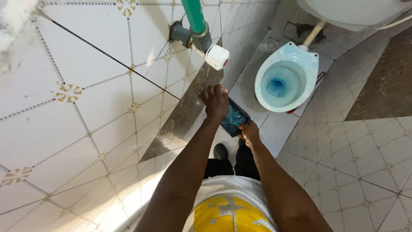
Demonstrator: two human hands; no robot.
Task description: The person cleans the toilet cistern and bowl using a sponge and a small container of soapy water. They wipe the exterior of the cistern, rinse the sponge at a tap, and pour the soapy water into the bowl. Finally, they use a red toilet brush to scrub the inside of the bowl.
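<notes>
A person stands in a tiled bathroom, seen from above the head, both bare arms stretched forward and down. The left hand [216,102] is laid over the upper end of a dark, glossy rectangular container [234,118], fingers curled down around it. The right hand [249,132] grips the container's lower corner, fingers closed under its edge. The container is tilted, held in the air between the two hands, above the floor just beside the base of the wall.

To the left rises a white tiled wall [77,111] with small gold ornaments at the tile corners. A green pipe [194,15] runs down it into a grey fitting [189,36], which ends in a white tap knob [217,56] just above the left hand. To the right of the hands stands a pale toilet bowl [286,77] with blue water in it, set on a white tiled floor [352,163]. The person wears a yellow and white mesh shirt [227,206], dark trousers and a black shoe [220,151].
</notes>
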